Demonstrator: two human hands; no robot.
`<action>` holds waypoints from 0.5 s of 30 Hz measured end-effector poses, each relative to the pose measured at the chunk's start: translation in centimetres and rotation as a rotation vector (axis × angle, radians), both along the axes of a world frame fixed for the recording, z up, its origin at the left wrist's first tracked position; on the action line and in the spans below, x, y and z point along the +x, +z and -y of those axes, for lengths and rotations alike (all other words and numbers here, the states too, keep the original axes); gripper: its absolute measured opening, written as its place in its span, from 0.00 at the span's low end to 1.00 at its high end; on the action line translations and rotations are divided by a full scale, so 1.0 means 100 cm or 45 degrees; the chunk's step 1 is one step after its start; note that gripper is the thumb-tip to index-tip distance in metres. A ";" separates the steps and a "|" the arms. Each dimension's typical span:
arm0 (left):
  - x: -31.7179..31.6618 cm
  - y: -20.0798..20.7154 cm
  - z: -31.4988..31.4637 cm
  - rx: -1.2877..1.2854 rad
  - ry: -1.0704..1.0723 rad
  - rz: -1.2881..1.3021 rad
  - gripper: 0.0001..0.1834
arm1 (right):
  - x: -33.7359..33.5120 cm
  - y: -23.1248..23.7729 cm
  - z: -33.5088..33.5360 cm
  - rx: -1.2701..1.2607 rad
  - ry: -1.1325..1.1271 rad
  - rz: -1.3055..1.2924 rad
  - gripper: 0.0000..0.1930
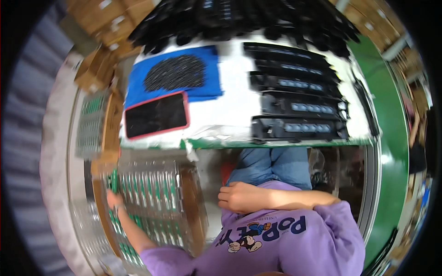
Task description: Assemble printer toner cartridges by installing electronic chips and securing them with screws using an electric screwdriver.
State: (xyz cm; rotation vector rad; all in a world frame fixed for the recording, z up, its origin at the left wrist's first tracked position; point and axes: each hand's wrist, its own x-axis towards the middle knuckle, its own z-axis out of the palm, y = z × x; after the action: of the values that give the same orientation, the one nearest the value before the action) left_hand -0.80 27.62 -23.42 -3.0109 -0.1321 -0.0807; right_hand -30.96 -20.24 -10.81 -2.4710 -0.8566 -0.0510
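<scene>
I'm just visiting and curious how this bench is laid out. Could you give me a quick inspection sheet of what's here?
Surface: white-covered bench with a green front edge.
Job's things: clear tray of green strips below the bench on the person's left; left hand grips one green strip at its edge.
Clutter: phone in a red case, blue cloth with a heap of small dark parts, row of black housings.
Hands: left closed on a strip; right hand a loose fist at the lap, holding nothing visible.
Cables: nothing seen.
Surroundings: cardboard boxes at left, green floor at right.
</scene>
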 end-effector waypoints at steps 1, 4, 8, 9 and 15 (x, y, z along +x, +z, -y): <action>-0.001 -0.002 -0.010 -0.027 -0.034 0.093 0.22 | 0.000 0.002 0.002 -0.002 -0.064 0.014 0.07; 0.001 0.008 -0.014 -0.072 -0.160 0.384 0.24 | 0.002 0.012 0.014 0.063 -0.027 0.098 0.06; -0.045 0.085 0.054 -1.250 -0.114 0.357 0.19 | 0.004 0.030 0.022 0.259 -0.058 0.109 0.06; -0.064 0.109 0.083 -1.695 -0.151 0.289 0.16 | 0.007 0.034 0.023 0.318 -0.058 0.129 0.06; -0.156 0.224 0.281 -2.121 -0.444 -0.530 0.21 | 0.014 0.086 0.050 0.457 -0.241 0.447 0.07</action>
State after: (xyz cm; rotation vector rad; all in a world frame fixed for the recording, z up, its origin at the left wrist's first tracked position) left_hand -16.40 -0.53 -1.05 -4.4298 0.7418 1.1919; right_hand -29.52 -25.24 -2.23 -2.2210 -0.6755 -0.6634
